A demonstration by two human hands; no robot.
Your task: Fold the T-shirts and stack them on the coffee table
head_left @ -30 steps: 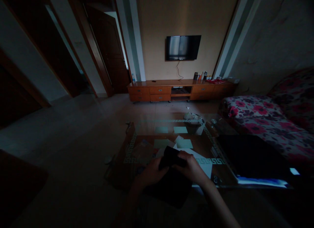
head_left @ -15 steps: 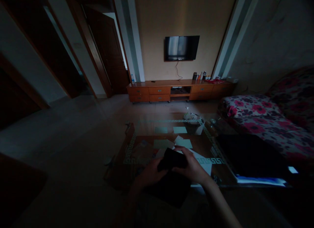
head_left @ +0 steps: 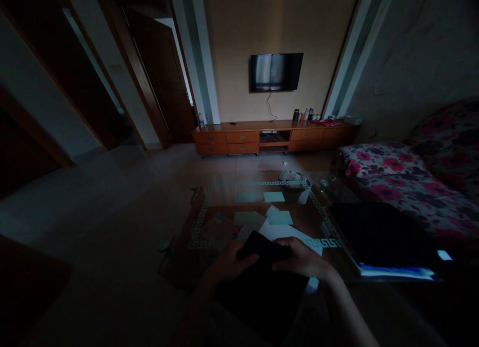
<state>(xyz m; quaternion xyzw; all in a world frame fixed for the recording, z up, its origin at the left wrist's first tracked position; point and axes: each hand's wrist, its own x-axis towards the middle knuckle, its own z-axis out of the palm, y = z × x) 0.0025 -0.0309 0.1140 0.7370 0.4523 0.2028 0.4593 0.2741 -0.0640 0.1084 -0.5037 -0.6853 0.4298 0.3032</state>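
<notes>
A dim living room is seen, with a television [head_left: 276, 72] hung on the far wall above a long wooden cabinet [head_left: 269, 136], both well beyond the glass counter [head_left: 198, 222]. A flower-patterned sofa [head_left: 392, 172] is set off the counter's right side. At the counter's near edge a dark object [head_left: 262, 250] is held between both hands, and its lower part is lost in shadow below the counter's rim. The left hand [head_left: 228, 262] is closed on the object's left end, with the thumb laid over the top. The right hand [head_left: 303, 257] is spread across the top, its grip curled over the far edge. Compared with half a second ago, both hands and the dark object are found lower and closer to the counter's near edge, so that more of the white sheet [head_left: 284, 232] on the counter is uncovered. From this it is judged that the object is being drawn off the counter, not pressed onto it. Pale green notes [head_left: 279, 217] are scattered around the counter's middle, and a dark flat case [head_left: 377, 235] is laid across its right end.
</notes>
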